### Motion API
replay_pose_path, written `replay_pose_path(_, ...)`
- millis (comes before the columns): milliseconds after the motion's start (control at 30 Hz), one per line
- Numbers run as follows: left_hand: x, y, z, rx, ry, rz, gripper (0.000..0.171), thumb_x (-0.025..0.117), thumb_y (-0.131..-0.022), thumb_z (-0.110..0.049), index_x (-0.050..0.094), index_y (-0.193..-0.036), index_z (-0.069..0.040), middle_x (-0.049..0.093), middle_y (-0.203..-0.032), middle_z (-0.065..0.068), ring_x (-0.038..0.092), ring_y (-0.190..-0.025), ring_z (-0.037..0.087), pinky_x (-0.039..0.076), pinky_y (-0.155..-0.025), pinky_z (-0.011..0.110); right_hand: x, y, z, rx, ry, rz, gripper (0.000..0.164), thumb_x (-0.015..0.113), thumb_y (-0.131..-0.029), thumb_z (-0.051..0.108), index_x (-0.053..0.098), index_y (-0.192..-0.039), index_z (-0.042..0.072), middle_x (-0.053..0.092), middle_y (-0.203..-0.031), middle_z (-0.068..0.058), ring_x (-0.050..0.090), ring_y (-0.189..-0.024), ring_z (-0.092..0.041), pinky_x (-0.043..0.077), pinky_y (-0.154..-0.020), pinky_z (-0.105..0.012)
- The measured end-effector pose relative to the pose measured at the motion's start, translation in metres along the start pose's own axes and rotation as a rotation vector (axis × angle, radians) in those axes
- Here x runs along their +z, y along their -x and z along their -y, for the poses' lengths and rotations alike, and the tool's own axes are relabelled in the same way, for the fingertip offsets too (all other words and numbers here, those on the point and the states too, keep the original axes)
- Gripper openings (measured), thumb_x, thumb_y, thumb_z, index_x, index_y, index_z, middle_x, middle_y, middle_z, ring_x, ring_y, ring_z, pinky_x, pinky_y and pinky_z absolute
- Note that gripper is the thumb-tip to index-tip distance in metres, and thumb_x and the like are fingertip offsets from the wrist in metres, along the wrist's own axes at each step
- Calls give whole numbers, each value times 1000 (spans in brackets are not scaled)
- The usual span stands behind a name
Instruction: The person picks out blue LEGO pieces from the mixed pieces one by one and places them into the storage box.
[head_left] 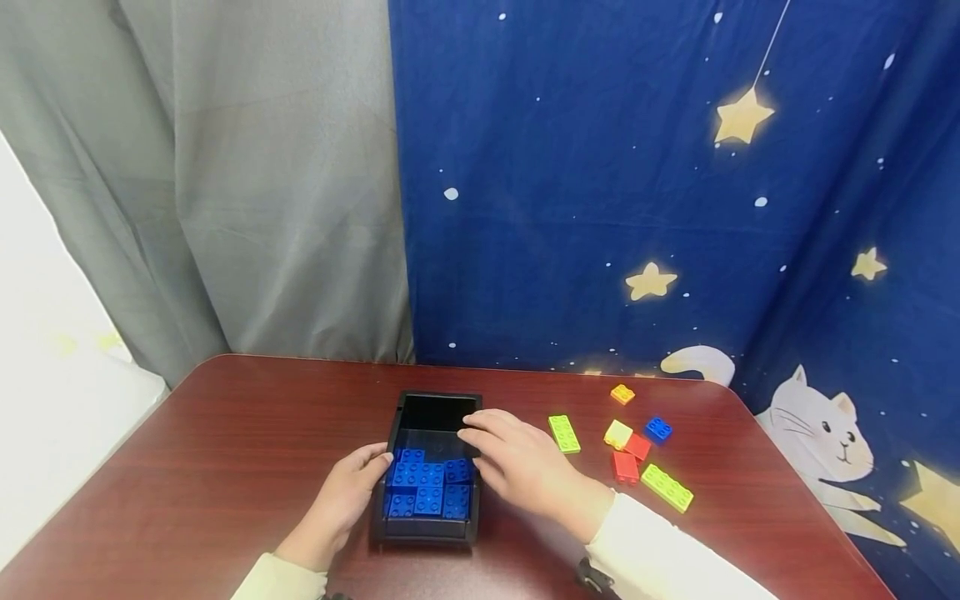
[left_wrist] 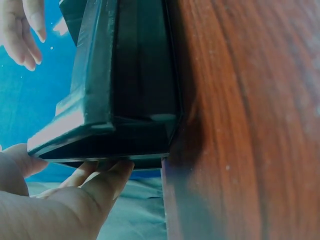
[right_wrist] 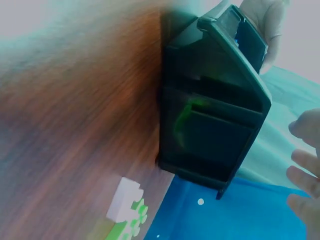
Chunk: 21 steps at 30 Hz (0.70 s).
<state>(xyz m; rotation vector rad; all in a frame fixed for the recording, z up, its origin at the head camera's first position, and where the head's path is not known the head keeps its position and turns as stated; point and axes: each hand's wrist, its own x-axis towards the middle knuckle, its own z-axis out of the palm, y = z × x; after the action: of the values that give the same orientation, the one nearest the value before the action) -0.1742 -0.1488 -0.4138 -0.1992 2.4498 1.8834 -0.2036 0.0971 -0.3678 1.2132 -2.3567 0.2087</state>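
Observation:
A black bin (head_left: 423,532) stands on the table, with several blue building bricks (head_left: 429,475) packed in its nearer half. The far half shows a dark interior. My left hand (head_left: 341,496) grips the bin's left wall, thumb at the rim; the left wrist view shows its fingers (left_wrist: 102,187) against the bin's far end. Over the right rim hovers my right hand (head_left: 517,462), fingers spread and loosely bent, holding nothing. In the right wrist view those fingers (right_wrist: 306,167) are apart from the bin (right_wrist: 210,140).
Right of the bin lie loose bricks: a lime one (head_left: 564,434), a longer lime one (head_left: 667,487), a pale yellow one (head_left: 618,434), red ones (head_left: 626,467), a blue one (head_left: 658,429) and an orange one (head_left: 622,394). Curtains (head_left: 525,208) hang behind the table (head_left: 247,467).

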Motion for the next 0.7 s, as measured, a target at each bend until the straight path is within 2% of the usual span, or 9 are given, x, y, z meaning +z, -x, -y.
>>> replay_pose_path(367,0,0,-1,-7,9,-6,42,46,-100,-17,49,-134,9,54,-131,27,48,-124,39,37,-105,56,-1,20,-11,51,-34,-116,42,77,-80,16,67,-120,11,63,-123,-5,57,-117,-21,51,-95,-36)
replay_pose_path(700,1,0,-1,-9,8,-5,42,45,-101,-17,48,-133,10,54,-130,28,47,-125,40,36,-106,56,-3,39,-22,99,-41,-156,42,77,-78,15,67,-118,11,64,-122,-5,58,-117,-21,53,-91,-38)
